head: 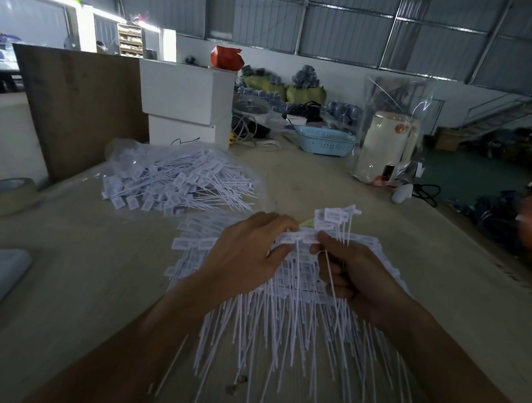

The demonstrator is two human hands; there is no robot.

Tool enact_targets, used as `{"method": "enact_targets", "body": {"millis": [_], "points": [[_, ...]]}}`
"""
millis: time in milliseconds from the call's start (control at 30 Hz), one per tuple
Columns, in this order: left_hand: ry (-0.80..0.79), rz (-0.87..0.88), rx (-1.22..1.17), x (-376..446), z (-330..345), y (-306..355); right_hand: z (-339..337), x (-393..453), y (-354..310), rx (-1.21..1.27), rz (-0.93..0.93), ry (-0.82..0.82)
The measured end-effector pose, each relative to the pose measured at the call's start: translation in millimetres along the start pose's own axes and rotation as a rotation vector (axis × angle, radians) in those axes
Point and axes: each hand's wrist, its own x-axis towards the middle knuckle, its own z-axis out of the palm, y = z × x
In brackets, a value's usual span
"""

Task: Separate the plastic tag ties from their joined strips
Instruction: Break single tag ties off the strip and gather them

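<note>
Both the left hand [246, 251] and right hand [353, 282] pinch one joined strip of tag ties [300, 237]. Beyond the left hand, a clear plastic bag [125, 153] holds loose tag ties [178, 182].

White tag ties [278, 317] on a beige table [85, 281]; light-blue perforated basket [325, 141]; orange-red bag [226, 57].

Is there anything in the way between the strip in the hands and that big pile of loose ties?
Nothing visible blocks it. Both the left hand and right hand grip the joined strip, and only bare table lies between it and the pile of loose ties, farther back to the left.
</note>
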Motion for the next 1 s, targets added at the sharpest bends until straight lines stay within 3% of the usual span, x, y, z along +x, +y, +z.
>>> {"method": "enact_targets", "body": {"millis": [300, 667, 1000], "points": [[0.022, 0.226, 0.18, 4.4, -5.9, -0.3, -3.3, 3.0, 3.7, -0.052, -0.003, 0.009], [0.03, 0.106, 0.087, 4.4, -7.5, 1.0, 1.0, 0.2, 5.1, -0.151, -0.188, -0.015], [-0.024, 0.06, 0.048, 2.2, -9.1, 4.2, -1.5, 2.1, 8.3, -0.215, -0.231, -0.022]]}}
